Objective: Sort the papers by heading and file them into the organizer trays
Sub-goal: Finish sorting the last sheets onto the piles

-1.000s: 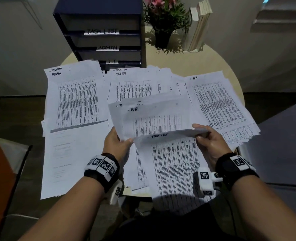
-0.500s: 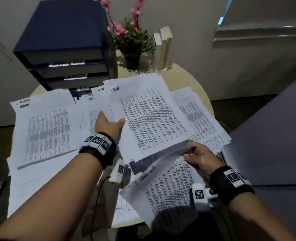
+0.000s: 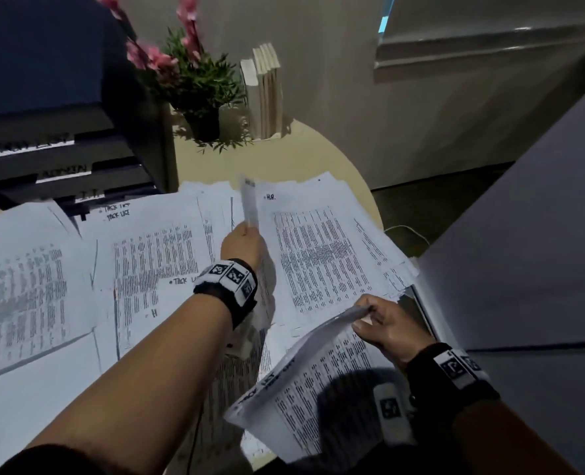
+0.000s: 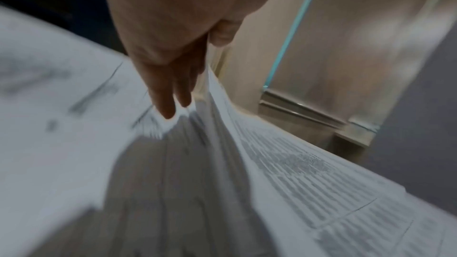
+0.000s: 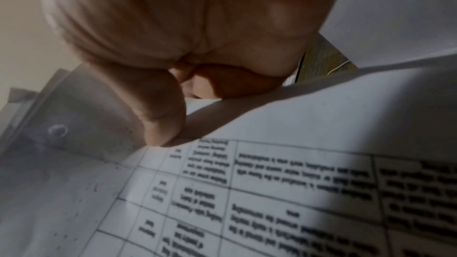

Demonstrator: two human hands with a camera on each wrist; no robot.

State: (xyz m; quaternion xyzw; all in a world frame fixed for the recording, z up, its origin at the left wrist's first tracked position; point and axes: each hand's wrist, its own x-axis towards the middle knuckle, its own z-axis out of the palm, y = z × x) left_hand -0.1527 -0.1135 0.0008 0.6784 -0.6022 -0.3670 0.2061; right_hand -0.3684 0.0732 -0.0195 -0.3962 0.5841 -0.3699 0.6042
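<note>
The round pale wooden bench (image 3: 332,156) is largely covered by white printed sheets spread in loose heaps, and at its far left stands the dark blue stacked organizer (image 3: 54,97), whose tray fronts carry handwritten labels too blurred to read with certainty. No paper can be seen inside any tray, so by my judgement the filing has not begun and the work sits in the sorting stage. Three heaps can be told apart: a blurred pile (image 3: 23,296) at far left whose heading I cannot read, a middle pile headed "TASK LIST" (image 3: 154,255), and a right-hand pile headed "HR" (image 3: 318,255). Nearer the person, the right hand (image 3: 387,329) pinches the far corner of a thin unsorted bundle of sheets (image 3: 311,399), its top page also marked "TASK LIST", held above the bench's near edge. The left hand (image 3: 244,243) reaches over the HR pile with its grip closed on one single white sheet (image 3: 250,204), thumb against fingers, the page seen nearly edge-on; it looks about to be laid there. A potted pink-flowered plant (image 3: 195,84) and a few upright books (image 3: 265,90) stand behind.
</note>
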